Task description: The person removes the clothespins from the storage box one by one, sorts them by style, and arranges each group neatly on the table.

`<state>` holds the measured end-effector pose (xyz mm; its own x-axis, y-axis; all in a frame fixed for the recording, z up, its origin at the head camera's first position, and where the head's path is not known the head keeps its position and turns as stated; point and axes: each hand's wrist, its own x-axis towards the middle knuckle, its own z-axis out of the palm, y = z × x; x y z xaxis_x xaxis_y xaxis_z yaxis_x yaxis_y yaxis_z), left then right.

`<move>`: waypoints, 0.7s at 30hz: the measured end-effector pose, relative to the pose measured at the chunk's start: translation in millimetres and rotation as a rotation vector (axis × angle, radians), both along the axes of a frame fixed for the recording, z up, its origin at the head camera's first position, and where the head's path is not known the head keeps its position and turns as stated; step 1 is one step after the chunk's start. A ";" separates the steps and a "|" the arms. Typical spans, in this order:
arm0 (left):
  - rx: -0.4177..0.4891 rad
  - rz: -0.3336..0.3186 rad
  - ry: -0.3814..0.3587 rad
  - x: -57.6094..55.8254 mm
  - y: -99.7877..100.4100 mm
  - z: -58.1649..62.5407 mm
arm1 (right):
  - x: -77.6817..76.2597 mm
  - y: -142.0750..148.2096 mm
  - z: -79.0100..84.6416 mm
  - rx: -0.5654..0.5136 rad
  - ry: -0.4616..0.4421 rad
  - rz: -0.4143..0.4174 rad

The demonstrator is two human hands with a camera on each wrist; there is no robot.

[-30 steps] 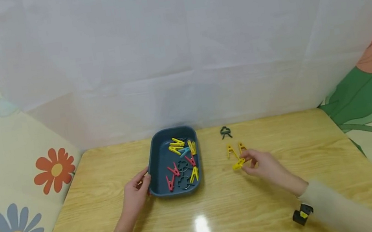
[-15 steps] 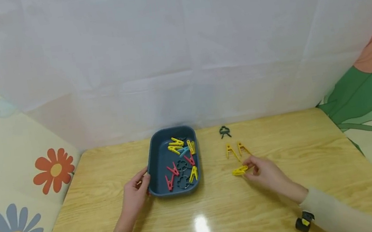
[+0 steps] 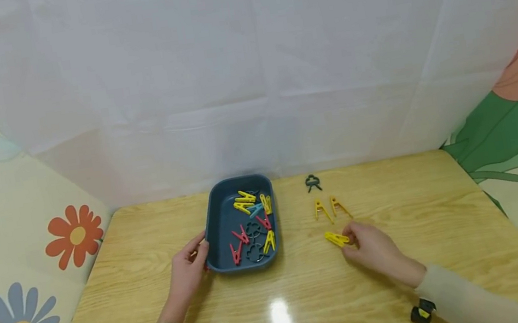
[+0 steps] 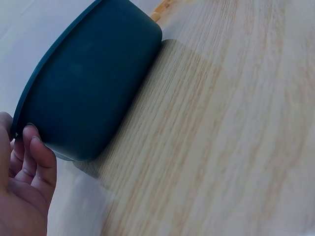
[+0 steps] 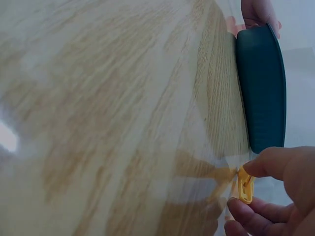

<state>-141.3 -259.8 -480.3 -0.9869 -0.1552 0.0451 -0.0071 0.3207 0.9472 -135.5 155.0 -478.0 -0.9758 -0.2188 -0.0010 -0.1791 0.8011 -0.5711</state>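
Prob. only partway

On desk (image 3: 118, 258), tray (image 3: 222, 216) just R of L grip (image 3: 190, 262), which pinches its rim; mixed clips (image 3: 241, 235) inside likely undone. Beyond R grip (image 3: 373, 247): 2 yellow pegs (image 3: 319, 205), dark clip (image 3: 312, 180), likely done. R grip pinches 3rd peg (image 3: 335, 238).

Wood-grain table (image 3: 145, 238) beneath a dark blue tray (image 3: 222, 233), a dark clip (image 3: 312, 180) and two yellow pegs (image 3: 318, 206)
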 end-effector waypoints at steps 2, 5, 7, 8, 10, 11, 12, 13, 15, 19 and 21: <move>-0.002 -0.001 -0.004 -0.5 -0.3 -0.4 | -0.2 -0.4 -0.5 0.010 0.011 0.000; -0.008 0.000 -0.013 -1.2 -1.0 -1.4 | 0.1 -1.1 -1.1 0.026 0.034 0.003; -0.012 0.001 -0.015 -1.5 -1.4 -2.1 | 0.8 -1.9 -1.3 0.045 0.046 0.009; -0.014 0.000 -0.016 -1.5 -1.5 -2.4 | 1.3 -2.4 -1.4 0.055 0.051 0.012; -0.017 -0.001 -0.014 -1.7 -1.7 -2.8 | 2.3 -3.6 -1.4 0.080 0.053 0.015; -0.017 -0.003 -0.013 -1.7 -1.7 -3.0 | 2.9 -4.2 -1.3 0.091 0.053 0.017; -0.018 -0.006 -0.011 -1.6 -1.7 -2.9 | 3.4 -4.8 -1.4 0.099 0.052 0.018; -0.016 -0.007 -0.008 -1.5 -1.6 -2.8 | 3.9 -5.4 -1.5 0.107 0.052 0.021; -0.013 -0.011 -0.003 -1.2 -1.4 -2.4 | 5.3 -6.4 -1.3 0.116 0.052 0.027; -0.010 -0.015 -0.001 -0.5 -0.8 -1.1 | 7.5 -8.6 -1.3 0.134 0.058 0.050; -0.013 -0.015 -0.004 -0.5 -0.5 -0.7 | 8.0 -10.1 -1.5 0.146 0.066 0.057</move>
